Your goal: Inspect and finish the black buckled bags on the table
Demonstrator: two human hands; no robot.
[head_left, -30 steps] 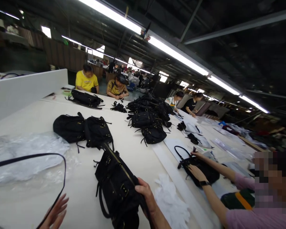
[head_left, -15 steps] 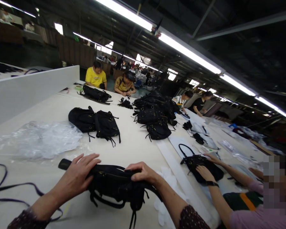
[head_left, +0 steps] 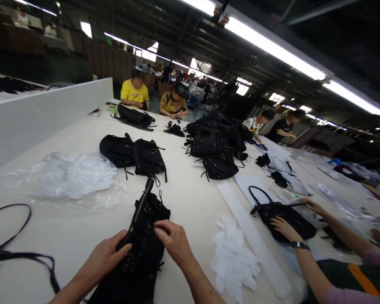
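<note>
At near centre, the right hand (head_left: 177, 244) has thumb and forefinger pinched together against the right side of a black bag (head_left: 142, 249); whether they grip anything small, I cannot tell. The left hand (head_left: 109, 253) is closed round the bag's left edge, thumb on top, the other fingers mostly hidden. The bag points from near to far on the pale tabletop (head_left: 183, 200). To the left lie a loose strap (head_left: 22, 255) and, farther off, clear plastic (head_left: 76, 175). White pieces (head_left: 234, 259) spread to the right; beyond them a co-worker's hands (head_left: 286, 228) touch another bag (head_left: 293, 217). A pile (head_left: 215, 137) of black bags sits farther away.
</note>
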